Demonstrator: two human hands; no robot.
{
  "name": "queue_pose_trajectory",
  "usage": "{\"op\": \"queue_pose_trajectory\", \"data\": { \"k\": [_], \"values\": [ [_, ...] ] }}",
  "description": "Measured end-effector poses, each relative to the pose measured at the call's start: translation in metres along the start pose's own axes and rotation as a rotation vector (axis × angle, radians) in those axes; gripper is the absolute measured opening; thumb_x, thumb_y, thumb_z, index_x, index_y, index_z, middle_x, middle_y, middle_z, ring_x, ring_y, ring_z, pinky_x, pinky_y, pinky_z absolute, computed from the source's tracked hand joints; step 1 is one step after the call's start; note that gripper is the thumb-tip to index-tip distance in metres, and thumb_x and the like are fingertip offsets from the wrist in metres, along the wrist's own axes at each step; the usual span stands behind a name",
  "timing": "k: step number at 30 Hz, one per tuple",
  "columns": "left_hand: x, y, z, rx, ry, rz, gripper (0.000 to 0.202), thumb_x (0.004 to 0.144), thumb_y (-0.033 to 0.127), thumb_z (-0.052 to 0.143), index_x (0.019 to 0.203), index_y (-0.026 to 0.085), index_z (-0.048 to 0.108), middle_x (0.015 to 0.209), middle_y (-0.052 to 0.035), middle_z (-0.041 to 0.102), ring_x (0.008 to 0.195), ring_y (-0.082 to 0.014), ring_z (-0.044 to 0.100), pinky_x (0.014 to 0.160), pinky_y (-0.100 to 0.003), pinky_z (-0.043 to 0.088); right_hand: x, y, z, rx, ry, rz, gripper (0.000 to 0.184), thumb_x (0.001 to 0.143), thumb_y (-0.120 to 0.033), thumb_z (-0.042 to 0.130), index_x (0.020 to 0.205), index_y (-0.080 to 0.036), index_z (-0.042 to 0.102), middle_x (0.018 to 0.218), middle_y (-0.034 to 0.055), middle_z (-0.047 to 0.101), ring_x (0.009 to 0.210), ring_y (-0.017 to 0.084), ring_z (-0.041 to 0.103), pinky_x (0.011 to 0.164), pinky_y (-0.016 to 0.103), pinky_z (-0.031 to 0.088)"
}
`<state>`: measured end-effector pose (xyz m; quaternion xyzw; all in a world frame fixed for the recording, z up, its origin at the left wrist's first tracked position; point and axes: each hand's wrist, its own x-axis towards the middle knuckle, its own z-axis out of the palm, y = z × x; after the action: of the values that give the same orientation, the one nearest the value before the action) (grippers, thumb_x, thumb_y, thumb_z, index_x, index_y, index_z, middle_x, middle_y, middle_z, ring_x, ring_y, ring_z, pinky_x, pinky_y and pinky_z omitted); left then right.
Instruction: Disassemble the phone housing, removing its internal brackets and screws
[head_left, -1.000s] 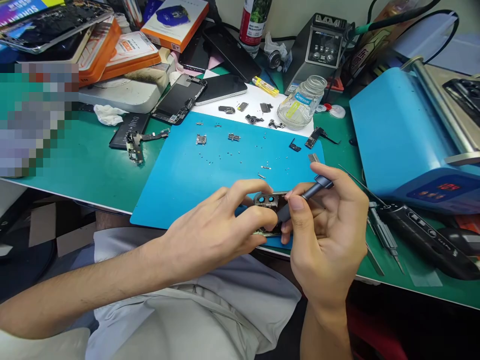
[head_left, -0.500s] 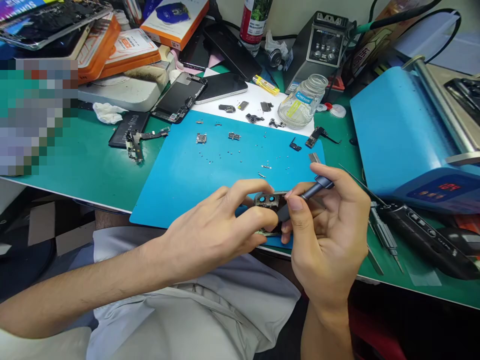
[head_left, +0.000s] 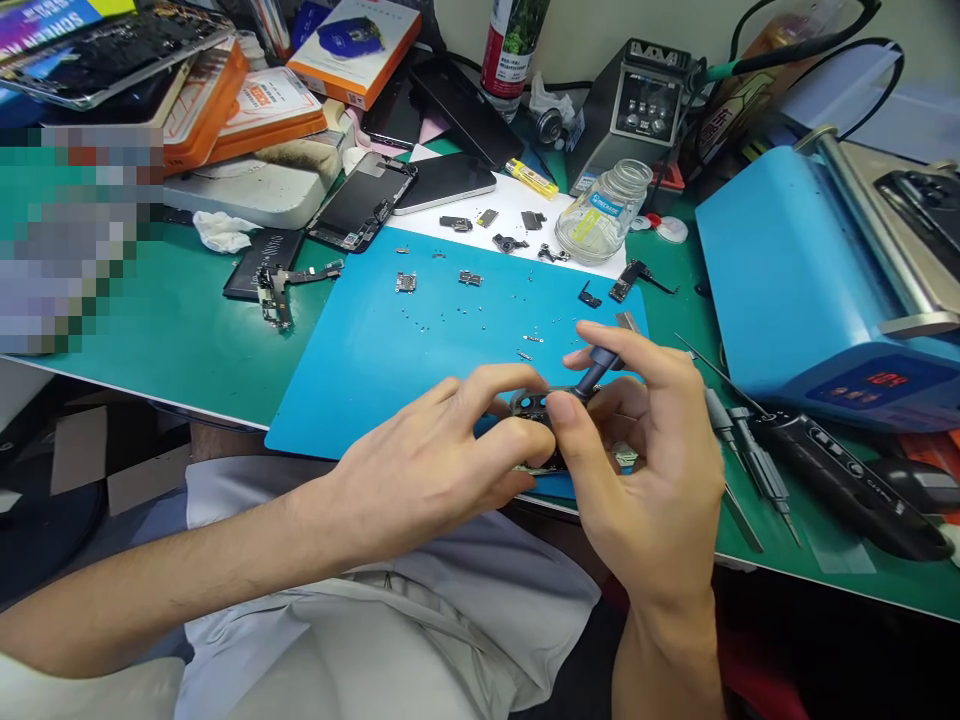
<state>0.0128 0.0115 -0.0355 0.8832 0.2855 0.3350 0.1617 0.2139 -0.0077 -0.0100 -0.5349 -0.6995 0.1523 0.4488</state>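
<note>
Head camera looks down on my left hand (head_left: 442,450), which is closed on the phone frame (head_left: 534,403) at the near edge of the blue mat (head_left: 390,350), pinching it beside the camera holes. My right hand (head_left: 637,470) grips the screwdriver (head_left: 596,368) between thumb and fingertips. Its tip points down at the frame, but my thumb hides the contact. I think it is best to hold the driver upright, press lightly and turn only with the fingertips, so the bit does not slip. Small screws (head_left: 465,305) lie loose on the mat, with a glass jar (head_left: 604,215) behind them. The green table (head_left: 172,330) is crowded, with a blue machine (head_left: 787,270) at right
</note>
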Motion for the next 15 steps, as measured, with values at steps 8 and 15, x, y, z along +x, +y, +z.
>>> {"op": "queue_pose_trajectory", "data": {
  "k": [8, 15],
  "values": [
    [-0.002, 0.001, -0.002, -0.031, -0.021, -0.042, 0.026, 0.108, 0.019, 0.067, 0.124, 0.025, 0.047, 0.150, -0.0150, 0.053, 0.114, -0.0232, 0.075, 0.096, -0.045, 0.068, -0.008, 0.001, 0.009, 0.145, 0.097, -0.053, 0.052, 0.103, -0.015, 0.068, 0.150, -0.037, 0.064, 0.123, 0.0043, 0.071, 0.093, 0.019, 0.072, 0.066, 0.033, 0.064],
    [-0.003, 0.002, -0.002, -0.032, -0.025, -0.034, 0.030, 0.105, 0.012, 0.066, 0.125, 0.024, 0.047, 0.152, -0.0150, 0.052, 0.116, -0.0255, 0.075, 0.093, -0.045, 0.069, -0.010, 0.000, 0.024, 0.082, 0.305, -0.106, 0.050, 0.104, -0.013, 0.066, 0.148, -0.037, 0.066, 0.138, 0.0067, 0.068, 0.097, 0.021, 0.071, 0.066, 0.034, 0.061]
  ]
}}
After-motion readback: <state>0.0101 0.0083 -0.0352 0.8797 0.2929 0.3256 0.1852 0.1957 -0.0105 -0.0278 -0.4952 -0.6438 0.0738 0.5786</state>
